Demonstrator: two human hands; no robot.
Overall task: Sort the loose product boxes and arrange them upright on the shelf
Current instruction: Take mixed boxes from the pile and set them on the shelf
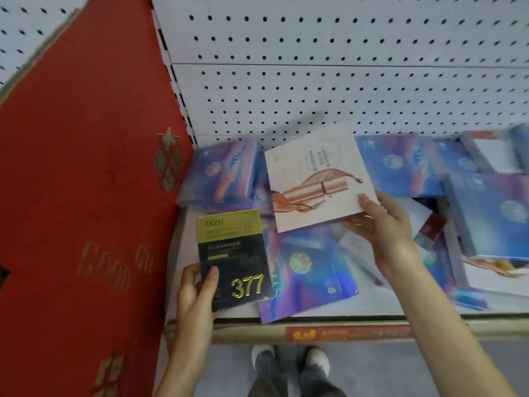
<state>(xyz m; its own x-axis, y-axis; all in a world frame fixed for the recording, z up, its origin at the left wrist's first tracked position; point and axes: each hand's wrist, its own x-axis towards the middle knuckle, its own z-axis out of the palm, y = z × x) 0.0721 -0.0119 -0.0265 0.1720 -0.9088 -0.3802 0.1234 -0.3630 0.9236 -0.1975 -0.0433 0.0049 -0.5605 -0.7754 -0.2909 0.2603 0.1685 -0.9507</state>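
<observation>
My left hand (197, 285) grips a black and gold box marked 377 (233, 259) by its lower left corner, thumb on its front, above the shelf's front left. My right hand (386, 233) holds a white box with a copper tube picture (317, 179) at its lower right corner, lifted and tilted over the pile. Several blue holographic boxes lie flat and jumbled on the white shelf (186, 253): one at the back left (223, 173), one at the front centre (306, 270), others at the right (492, 213).
A large red panel with gold lettering (86, 196) leans against the shelf's left side. White pegboard (343, 81) forms the back wall. The shelf's front edge carries a red price strip (346, 333). My shoes (289, 359) stand on grey floor below.
</observation>
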